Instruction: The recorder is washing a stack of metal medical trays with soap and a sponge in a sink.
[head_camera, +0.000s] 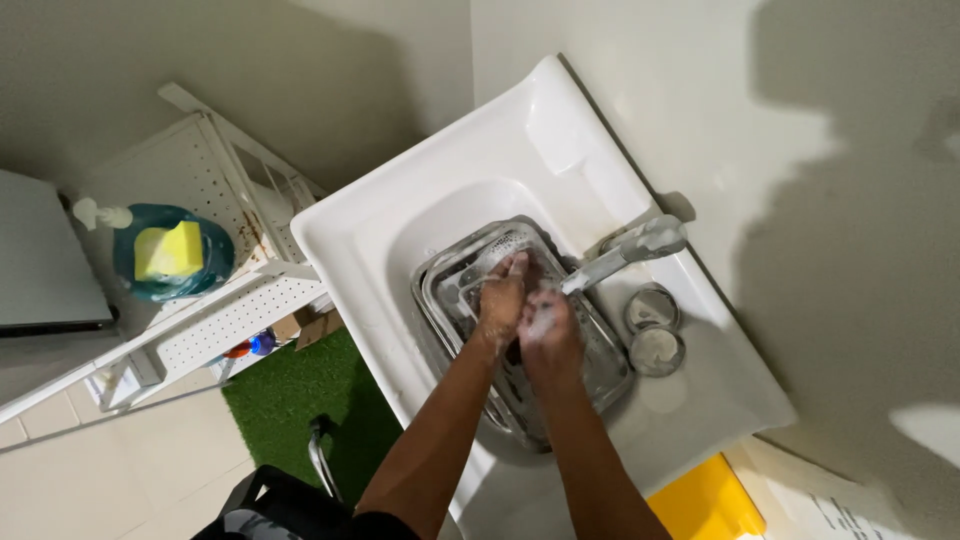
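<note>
Both my hands are down in a white sink (350, 250), over a clear rectangular glass dish (437, 290) that lies in the basin. My left hand (502, 298) grips a rounded glass item at the dish's far end; what exactly it is I cannot tell. My right hand (548, 330) is closed and covered in white soap foam, just under the spout of the metal tap (630, 250). The two hands touch each other. What the right hand holds is hidden by foam.
Two small round metal lids or cups (655, 330) sit on the sink's rim right of the tap. A white perforated rack (215, 300) at left carries a teal bowl with a yellow sponge (170, 252). Green mat (295, 390) on the floor; a yellow object (705, 500) at bottom right.
</note>
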